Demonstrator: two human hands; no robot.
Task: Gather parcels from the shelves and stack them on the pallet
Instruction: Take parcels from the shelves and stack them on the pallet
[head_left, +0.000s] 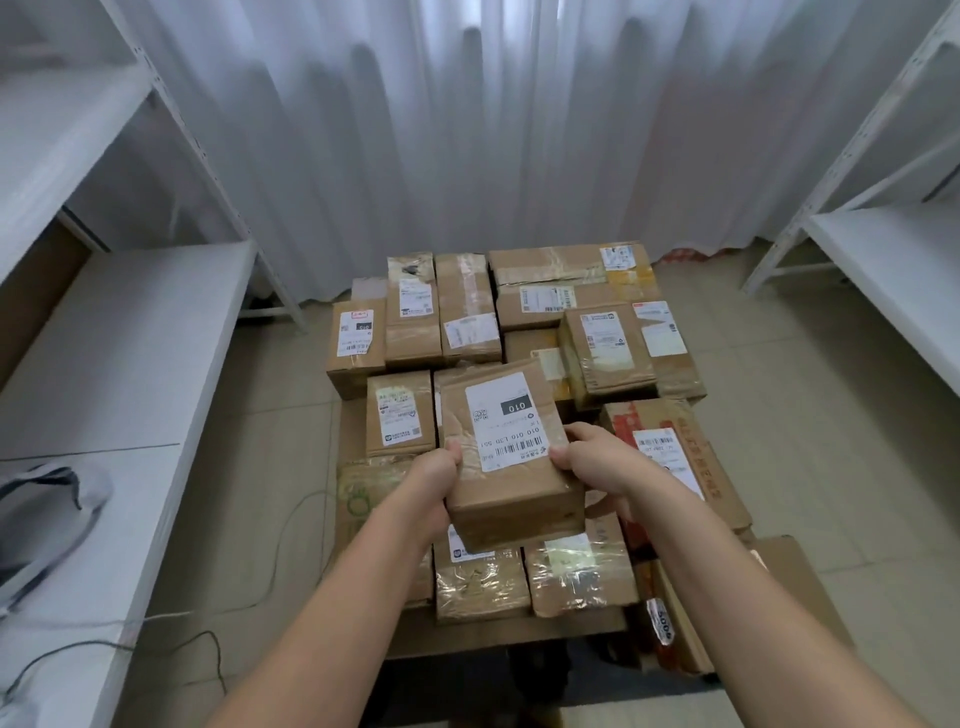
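Placing step: left hand (434, 480) and right hand (597, 460) clasp taped parcel (506, 447) by both sides, fingers curled round edges, held above stacked parcels (519, 332) on pallet; next: pick flat gap, lower level

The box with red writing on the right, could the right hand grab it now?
Probably not yet. The right hand and left hand both grip the held parcel. The red-printed box lies uncovered beside it, so once freed, likely yes.

Boxes (519, 322) packed tight on pallet, almost no gaps between. Open air above stack. White shelf (119, 338) close on left, white shelf (883, 260) on right. Bare floor (291, 395) strips beside stack. Curtain (467, 130) behind.
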